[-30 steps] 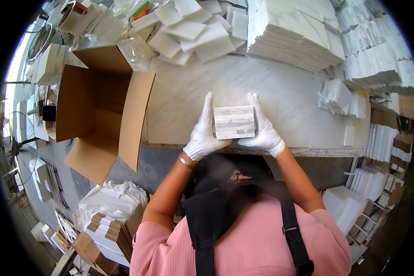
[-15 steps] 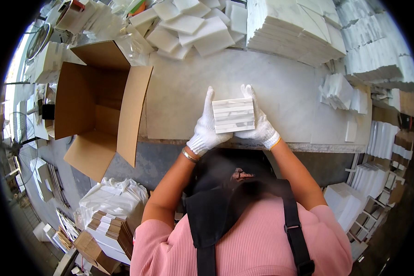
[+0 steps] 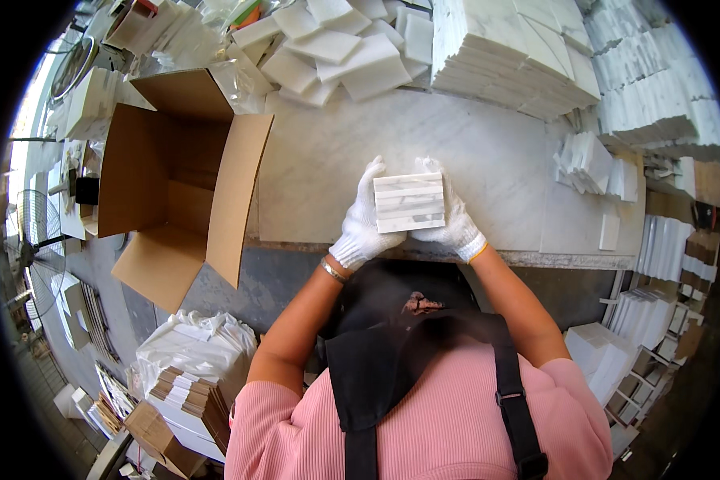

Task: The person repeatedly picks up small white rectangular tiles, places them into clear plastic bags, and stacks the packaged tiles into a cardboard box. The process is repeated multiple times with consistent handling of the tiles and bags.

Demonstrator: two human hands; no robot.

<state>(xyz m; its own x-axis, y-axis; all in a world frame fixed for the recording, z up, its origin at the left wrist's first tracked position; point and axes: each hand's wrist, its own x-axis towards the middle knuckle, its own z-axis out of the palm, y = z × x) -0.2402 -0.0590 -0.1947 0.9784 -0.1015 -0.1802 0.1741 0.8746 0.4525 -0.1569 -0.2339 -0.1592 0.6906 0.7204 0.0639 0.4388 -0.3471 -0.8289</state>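
Between my two hands is a small stack of white marble tiles (image 3: 409, 202) with grey veins, its layered edges facing up. My left hand (image 3: 362, 218), in a white knit glove, presses against the stack's left side, with the thumb along its edge. On the other side my right hand (image 3: 457, 220), gloved the same way, grips the right side. The fingers under the stack are mostly hidden. Beneath lies a pale marble-topped table (image 3: 320, 152), and the stack is held near its front edge.
An open, empty cardboard box (image 3: 236, 192) stands at the left. Loose white tiles (image 3: 368, 68) are heaped at the back, beside a tall tile stack (image 3: 512, 56). Smaller tile pieces (image 3: 588, 164) lie at the right. A plastic-wrapped bundle (image 3: 192, 344) sits below left.
My left hand's fingers have drawn in closer around the left side of the tile stack. The stack stays in nearly the same place; the view has shifted slightly.
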